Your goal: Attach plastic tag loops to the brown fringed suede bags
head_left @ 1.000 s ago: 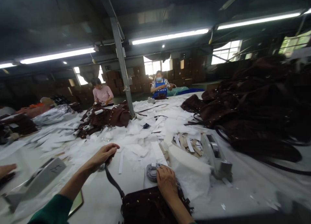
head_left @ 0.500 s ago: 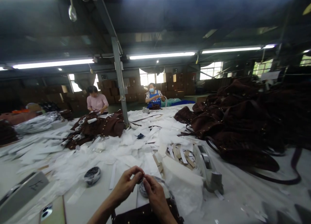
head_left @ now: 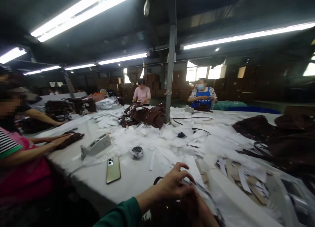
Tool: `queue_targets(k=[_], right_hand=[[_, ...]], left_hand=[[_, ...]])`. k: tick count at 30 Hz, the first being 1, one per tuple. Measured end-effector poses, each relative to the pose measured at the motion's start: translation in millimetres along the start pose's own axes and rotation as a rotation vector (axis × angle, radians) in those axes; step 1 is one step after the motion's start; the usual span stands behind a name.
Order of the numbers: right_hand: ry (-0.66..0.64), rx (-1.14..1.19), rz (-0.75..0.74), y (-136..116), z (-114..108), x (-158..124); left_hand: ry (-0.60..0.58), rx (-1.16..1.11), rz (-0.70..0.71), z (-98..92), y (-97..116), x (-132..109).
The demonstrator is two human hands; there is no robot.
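In front of me at the bottom of the head view, a dark brown bag (head_left: 168, 212) with small metal studs lies under my hands. My left hand (head_left: 173, 185) reaches in over it from a green sleeve. Its fingers are bent and arched, the thumb against my right hand; whatever they pinch is hidden. My right hand (head_left: 200, 205) is blurred and partly behind the left, above the bag, so its fingers cannot be read. A dark strap loop (head_left: 157, 180) shows just left of my left wrist.
On the white table lie a phone (head_left: 113, 170), a tape roll (head_left: 137, 152) and a grey tape dispenser (head_left: 97, 145). Right of my hands are card strips (head_left: 246, 177), a second dispenser (head_left: 295, 200) and piled brown bags (head_left: 283, 141). Co-workers stand left and across; a post (head_left: 170, 76) rises mid-table.
The view has swung left, bringing a co-worker in at the left side. My hands, close together in a pinch before, now overlap above the bag, with the left fingers arched higher.
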State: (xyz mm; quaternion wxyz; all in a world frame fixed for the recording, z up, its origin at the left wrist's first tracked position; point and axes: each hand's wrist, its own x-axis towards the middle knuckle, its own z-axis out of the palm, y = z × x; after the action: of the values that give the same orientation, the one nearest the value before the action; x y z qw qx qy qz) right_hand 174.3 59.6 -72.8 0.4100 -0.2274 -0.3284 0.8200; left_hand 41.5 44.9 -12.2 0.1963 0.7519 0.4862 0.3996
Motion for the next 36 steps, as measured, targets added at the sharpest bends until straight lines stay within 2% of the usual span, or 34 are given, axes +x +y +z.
queue_targets(k=[2,6,8,13,19,22,25,28,30,32,34,36], right_hand=[[0.066,-0.008,0.008,0,-3,2],[0.149,-0.110,0.081,-9,-7,9],[0.156,-0.203,0.103,-12,-7,14],[0.225,-0.543,-0.020,2,-12,25],[0.221,-1.077,-0.194,22,-12,30],[0.212,-1.134,-0.209,27,-14,33],[0.186,-1.123,-0.151,28,-23,39],[0.253,-1.230,-0.170,19,-30,48],[0.343,-1.378,-0.308,10,-24,55],[0.355,-1.498,-0.454,4,-9,67],[0.228,-1.553,-0.519,6,14,84],[0.022,-1.595,-0.541,18,43,108]], left_hand=[[-0.009,0.109,-0.021,-2.9,-4,-1],[-0.208,0.283,-0.121,-10.3,-12,-9],[-0.251,0.328,-0.145,-13.0,-18,-15],[-0.207,0.370,-0.155,-14.2,-36,-35],[-0.232,0.362,-0.353,-6.1,-54,-60],[-0.223,0.265,-0.387,-0.1,-63,-60],[-0.189,0.181,-0.407,9.0,-74,-53],[-0.132,0.160,-0.460,19.3,-89,-45],[-0.073,0.162,-0.525,24.7,-99,-41],[-0.020,0.171,-0.587,28.1,-108,-38],[0.003,0.176,-0.630,29.3,-114,-34],[-0.002,0.182,-0.661,28.7,-119,-31]])
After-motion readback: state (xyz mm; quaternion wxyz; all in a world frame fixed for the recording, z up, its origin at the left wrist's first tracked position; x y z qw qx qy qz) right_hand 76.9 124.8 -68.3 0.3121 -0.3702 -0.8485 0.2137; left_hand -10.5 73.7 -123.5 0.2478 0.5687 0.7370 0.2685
